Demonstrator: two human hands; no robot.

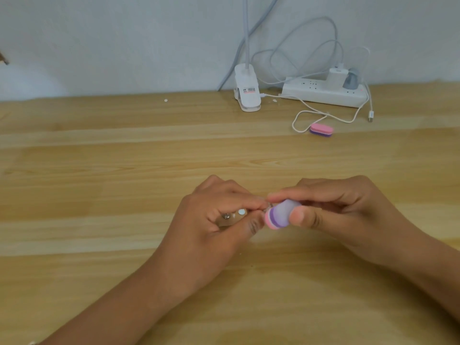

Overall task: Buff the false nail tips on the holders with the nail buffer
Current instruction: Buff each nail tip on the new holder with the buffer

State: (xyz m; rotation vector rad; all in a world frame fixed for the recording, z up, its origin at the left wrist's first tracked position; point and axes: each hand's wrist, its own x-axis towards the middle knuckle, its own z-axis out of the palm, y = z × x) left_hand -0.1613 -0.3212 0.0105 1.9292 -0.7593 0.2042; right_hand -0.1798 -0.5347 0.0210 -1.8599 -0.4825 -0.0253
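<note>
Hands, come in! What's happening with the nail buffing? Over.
Left hand grips the holder. Right hand pinches the buffer, its end at the holder's tip. Nail itself not visible. Nothing between them; spare buffer lies far back.

Pink-purple buffer (276, 216) tilted, just beside clear holder (230, 219).

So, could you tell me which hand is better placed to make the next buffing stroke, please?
The right hand: it pinches the nail buffer, whose end sits right at the holder gripped by the left hand. The left is probably best kept steadying that holder.
</note>
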